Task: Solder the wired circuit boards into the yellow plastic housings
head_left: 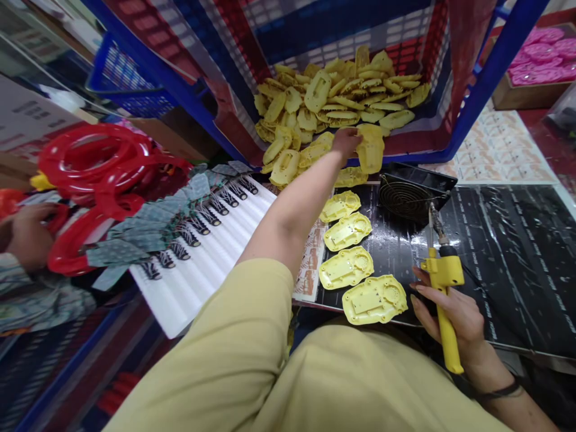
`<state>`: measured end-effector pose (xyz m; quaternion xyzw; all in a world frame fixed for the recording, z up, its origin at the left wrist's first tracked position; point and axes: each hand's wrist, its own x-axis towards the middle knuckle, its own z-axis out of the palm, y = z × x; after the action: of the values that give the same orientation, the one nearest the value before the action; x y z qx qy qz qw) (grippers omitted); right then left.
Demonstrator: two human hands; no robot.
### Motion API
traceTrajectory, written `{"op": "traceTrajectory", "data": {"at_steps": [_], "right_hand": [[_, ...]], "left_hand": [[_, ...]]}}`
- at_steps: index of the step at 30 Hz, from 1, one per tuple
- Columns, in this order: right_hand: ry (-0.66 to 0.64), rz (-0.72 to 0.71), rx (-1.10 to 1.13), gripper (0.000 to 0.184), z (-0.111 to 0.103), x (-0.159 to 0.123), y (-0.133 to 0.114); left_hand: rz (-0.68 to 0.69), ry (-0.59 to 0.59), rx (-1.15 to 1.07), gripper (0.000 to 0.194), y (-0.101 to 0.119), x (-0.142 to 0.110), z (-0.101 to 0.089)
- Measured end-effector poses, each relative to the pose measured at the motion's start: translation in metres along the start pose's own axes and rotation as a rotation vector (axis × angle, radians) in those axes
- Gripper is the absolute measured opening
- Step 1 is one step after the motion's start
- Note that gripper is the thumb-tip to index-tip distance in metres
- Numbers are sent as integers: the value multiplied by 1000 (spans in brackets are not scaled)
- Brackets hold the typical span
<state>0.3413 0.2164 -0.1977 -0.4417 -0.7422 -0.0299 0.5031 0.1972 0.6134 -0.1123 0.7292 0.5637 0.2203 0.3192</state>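
My left hand (pixel 346 143) reaches far forward to the mouth of a tipped blue crate (pixel 486 84) and is closed on a yellow plastic shell (pixel 371 150). The crate holds a heap of the same yellow shells (pixel 342 96). My right hand (pixel 450 312) grips a yellow soldering iron (pixel 443 300), tip pointing away from me. Several yellow shells (pixel 346 267) lie in a row on the black mat (pixel 504 252) between my hands, hollow side up.
A small black fan (pixel 411 192) sits behind the iron's tip. A white ribbed tray (pixel 211 252) with green circuit strips (pixel 135 240) lies to the left. Red plastic rings (pixel 99 162) are piled far left, where another person's hand (pixel 27 234) works. Pink parts (pixel 540 60) fill a box at top right.
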Motion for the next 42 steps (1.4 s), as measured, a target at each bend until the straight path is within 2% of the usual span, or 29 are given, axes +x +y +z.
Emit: {"op": "traceTrajectory", "data": {"at_steps": [4, 6, 8, 11, 13, 16, 18, 23, 26, 27, 29, 32, 34, 37, 40, 42], "right_hand": [[-1, 6, 4, 50, -1, 4, -1], [-5, 9, 7, 50, -1, 5, -1], [-7, 7, 5, 49, 0, 4, 0], [-15, -1, -15, 41, -1, 4, 0], [-25, -19, -23, 38, -2, 5, 0], [-78, -40, -7, 37, -6, 8, -1], [-141, -58, 8, 37, -8, 9, 0], [-266, -143, 30, 33, -10, 12, 6], [-299, -150, 37, 34, -8, 14, 7], [-313, -153, 38, 35, -8, 14, 8], [-342, -167, 45, 36, -8, 14, 8], [-366, -183, 53, 37, -8, 11, 10], [-353, -188, 41, 40, -6, 7, 13], [-308, -211, 1, 47, 3, 3, 21], [-287, -248, -35, 53, 15, 4, 25], [-265, -240, -74, 55, 22, 6, 24]], "left_hand": [[103, 151, 172, 51, -11, 16, -32], [139, 118, 245, 54, -16, 16, -38], [168, 51, 318, 55, -22, 10, -35], [195, 18, 398, 59, -34, -9, -18], [281, -12, 499, 58, -47, -26, -8], [376, -143, 616, 48, -69, -53, -1], [347, -179, 612, 47, -82, -66, -4], [241, -101, 608, 50, -92, -93, -31], [285, -91, 581, 57, -89, -130, -46], [327, -137, 572, 59, -89, -149, -49], [437, -306, 568, 65, -90, -191, -49], [605, -528, 590, 70, -94, -250, -36], [656, -560, 617, 73, -94, -270, -21], [644, -522, 653, 69, -90, -262, -9], [620, -491, 671, 67, -85, -240, -13], [607, -486, 659, 65, -81, -235, -18]]}}
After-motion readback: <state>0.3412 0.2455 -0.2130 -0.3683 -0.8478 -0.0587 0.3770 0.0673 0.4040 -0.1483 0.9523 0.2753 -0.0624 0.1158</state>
